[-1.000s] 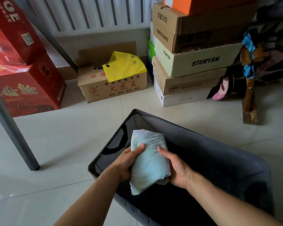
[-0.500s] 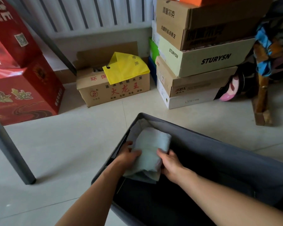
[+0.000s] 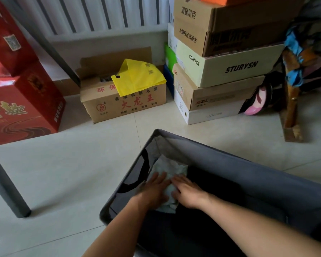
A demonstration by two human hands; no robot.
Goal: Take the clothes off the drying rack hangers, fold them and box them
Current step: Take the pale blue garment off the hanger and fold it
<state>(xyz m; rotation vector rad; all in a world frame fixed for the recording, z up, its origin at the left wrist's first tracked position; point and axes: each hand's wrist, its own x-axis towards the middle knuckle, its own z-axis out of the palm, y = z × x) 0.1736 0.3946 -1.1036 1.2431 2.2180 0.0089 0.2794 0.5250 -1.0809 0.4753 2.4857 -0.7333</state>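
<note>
A home storage corner with a tiled floor [image 3: 67, 164]. Shoeboxes [image 3: 224, 71] are stacked at one o'clock, a radiator [image 3: 100, 13] at twelve, red cartons [image 3: 22, 104] at ten.

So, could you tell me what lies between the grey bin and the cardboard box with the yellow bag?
In the head view, only bare floor tile lies between the grey bin and the cardboard box carrying the yellow bag.

The left hand [image 3: 156, 190] and right hand [image 3: 188, 193] cover the near part of the folded pale garment [image 3: 170, 168], so its near edge cannot be made out. The grey storage box [image 3: 230, 164] is cut off at the bottom and right picture edges; its floor is too dark to read. The red cartons [image 3: 22, 101] run off the left edge.
</note>
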